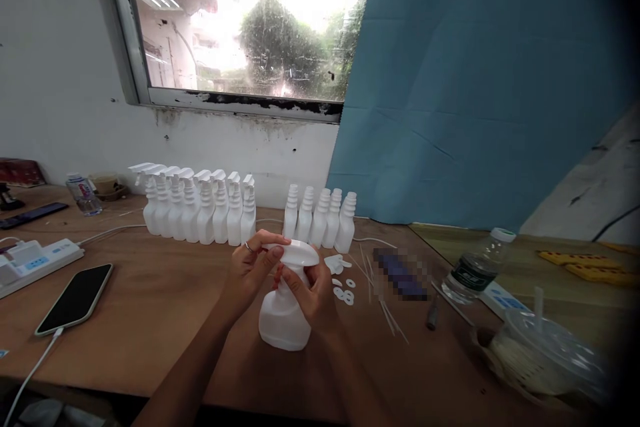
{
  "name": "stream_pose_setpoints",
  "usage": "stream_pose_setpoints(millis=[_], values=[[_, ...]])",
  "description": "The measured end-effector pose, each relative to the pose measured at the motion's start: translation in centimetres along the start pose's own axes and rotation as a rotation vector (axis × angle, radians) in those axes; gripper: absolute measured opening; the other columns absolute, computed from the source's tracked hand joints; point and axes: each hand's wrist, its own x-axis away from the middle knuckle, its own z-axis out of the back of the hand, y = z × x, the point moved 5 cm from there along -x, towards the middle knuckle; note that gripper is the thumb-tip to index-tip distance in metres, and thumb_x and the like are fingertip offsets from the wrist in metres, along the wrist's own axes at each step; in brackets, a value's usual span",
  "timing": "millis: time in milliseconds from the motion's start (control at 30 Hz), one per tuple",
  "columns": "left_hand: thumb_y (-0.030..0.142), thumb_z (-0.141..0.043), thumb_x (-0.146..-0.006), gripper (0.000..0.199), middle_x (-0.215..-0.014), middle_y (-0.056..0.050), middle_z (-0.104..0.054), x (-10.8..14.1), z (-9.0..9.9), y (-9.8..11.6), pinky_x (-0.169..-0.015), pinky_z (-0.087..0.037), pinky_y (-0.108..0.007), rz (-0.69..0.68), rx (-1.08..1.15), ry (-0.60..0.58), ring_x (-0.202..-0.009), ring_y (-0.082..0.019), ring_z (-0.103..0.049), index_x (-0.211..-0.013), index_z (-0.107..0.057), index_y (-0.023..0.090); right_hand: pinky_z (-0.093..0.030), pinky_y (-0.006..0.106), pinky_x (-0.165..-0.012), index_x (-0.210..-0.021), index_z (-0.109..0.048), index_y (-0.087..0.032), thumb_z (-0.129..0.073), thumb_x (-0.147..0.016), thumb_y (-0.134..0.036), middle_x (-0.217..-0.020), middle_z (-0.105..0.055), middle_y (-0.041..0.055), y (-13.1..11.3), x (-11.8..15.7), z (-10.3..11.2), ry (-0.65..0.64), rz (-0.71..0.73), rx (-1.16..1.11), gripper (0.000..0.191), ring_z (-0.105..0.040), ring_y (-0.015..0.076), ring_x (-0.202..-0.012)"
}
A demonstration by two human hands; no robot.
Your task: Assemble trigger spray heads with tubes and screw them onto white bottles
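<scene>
Btl (pixel 284 325) at 6 o'clock, approx. upright; L hand (pixel 251 268) grip pinching spray head (pixel 300 254) at front, R hand (pixel 320 297) grip around its rear/neck; best w/ head level, btl steady, light even pressure.

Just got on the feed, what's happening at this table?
A person has both hands on a white spray bottle, the left hand and right hand at its spray head. Behind it, to the left, stands a row of bottles with spray heads; to the right, five bottles without them. Loose white parts and thin tubes lie on the tabletop.
</scene>
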Motion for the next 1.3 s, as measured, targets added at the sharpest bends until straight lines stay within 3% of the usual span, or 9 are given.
stream_pose_setpoints(millis=[133, 300, 400, 567, 800, 933, 1100, 1200, 1300], values=[[0.032, -0.059, -0.092, 0.02, -0.09, -0.002, -0.066, 0.3, 0.6, 0.5, -0.065, -0.05, -0.023, -0.035, -0.126, 0.01, -0.068, -0.012, -0.059, -0.108, -0.067, 0.024, -0.049, 0.028, -0.061, -0.102, -0.052, -0.023, -0.072, -0.079, -0.04, -0.075, -0.06, -0.002, -0.3, -0.7, -0.5, -0.177, -0.156, -0.116, 0.035, -0.059, 0.0157, -0.066], [0.036, -0.062, -0.089, 0.055, -0.137, -0.009, -0.051, 1.0, 3.1, -0.4, -0.089, -0.049, -0.032, -0.02, -0.11, -0.003, -0.112, -0.023, -0.054, -0.14, -0.045, 0.029, -0.046, 0.027, -0.067, -0.082, -0.06, -0.019, -0.078, -0.071, -0.039, -0.075, -0.057, -0.0021, -1.0, -1.3, -0.9, -0.507, -0.361, -0.085, 0.029, -0.055, 0.0145, -0.07], [0.038, -0.06, -0.09, 0.044, -0.119, -0.009, -0.061, 2.6, 4.3, -3.0, -0.089, -0.048, -0.034, 0.188, -0.1, -0.087, -0.102, -0.021, -0.059, -0.131, -0.053, 0.025, -0.044, 0.027, -0.067, -0.077, -0.061, -0.018, -0.077, -0.071, -0.042, -0.073, -0.058, -0.0017, -1.0, -1.3, -0.8, -0.553, -0.384, -0.04, 0.029, -0.054, 0.0139, -0.069], [0.04, -0.06, -0.089, 0.036, -0.108, -0.008, -0.067, 6.8, 3.2, -6.6, -0.085, -0.05, -0.034, 0.389, -0.118, -0.406, -0.093, -0.021, -0.062, -0.12, -0.06, 0.021, -0.045, 0.027, -0.065, -0.09, -0.065, -0.019, -0.073, -0.076, -0.041, -0.076, -0.06, -0.0011, -0.9, -1.1, -0.3, -0.454, -0.299, -0.034, 0.028, -0.054, 0.0145, -0.071], [0.03, -0.069, -0.082, 0.038, -0.109, -0.006, -0.068, 7.4, 2.5, -6.6, -0.081, -0.052, -0.031, 0.376, -0.238, -0.434, -0.089, -0.02, -0.064, -0.119, -0.063, 0.022, -0.046, 0.029, -0.069, -0.09, -0.063, -0.019, -0.064, -0.085, -0.037, -0.077, -0.061, 0.0, -0.6, -0.5, 0.1, -0.384, -0.255, 0.018, 0.018, -0.056, 0.0151, -0.072], [0.028, -0.067, -0.082, 0.034, -0.104, -0.006, -0.07, 5.8, 3.1, -5.3, -0.076, -0.054, -0.03, 0.342, -0.314, -0.461, -0.088, -0.02, -0.067, -0.116, -0.064, 0.02, -0.048, 0.036, -0.087, -0.11, -0.063, -0.024, -0.067, -0.085, -0.038, -0.098, -0.065, 0.0033, -1.9, -0.5, 1.3, -0.302, -0.134, 0.11, 0.029, -0.06, 0.0203, -0.095], [0.041, -0.066, -0.082, 0.037, -0.1, -0.006, -0.07, 0.7, 6.2, -5.9, -0.074, -0.053, -0.029, 0.191, -0.584, -0.207, -0.086, -0.021, -0.067, -0.113, -0.062, 0.019, -0.047, 0.038, -0.093, -0.13, -0.05, -0.03, -0.063, -0.088, -0.039, -0.122, -0.056, 0.0057, -3.5, 0.0, 6.6, 0.084, 0.013, 0.155, 0.045, -0.063, 0.0212, -0.1], [0.046, -0.069, -0.077, 0.036, -0.085, -0.005, -0.068, -2.6, 7.6, -8.3, -0.07, -0.051, -0.029, 0.173, -0.89, -0.011, -0.082, -0.023, -0.066, -0.096, -0.061, 0.017, -0.051, 0.034, -0.079, -0.117, -0.058, -0.025, -0.064, -0.086, -0.04, -0.107, -0.06, 0.0052, -2.1, 1.1, 10.2, 0.301, 0.019, 0.192, 0.035, -0.064, 0.0173, -0.08], [0.041, -0.07, -0.076, 0.03, -0.08, -0.005, -0.067, -4.6, 7.8, -11.4, -0.068, -0.048, -0.03, 0.227, -1.049, 0.068, -0.074, -0.022, -0.065, -0.088, -0.058, 0.017, -0.052, 0.032, -0.069, -0.102, -0.06, -0.021, -0.066, -0.082, -0.043, -0.092, -0.063, 0.004, 0.7, 2.4, 12.6, 0.365, -0.031, 0.283, 0.03, -0.063, 0.0157, -0.067]])
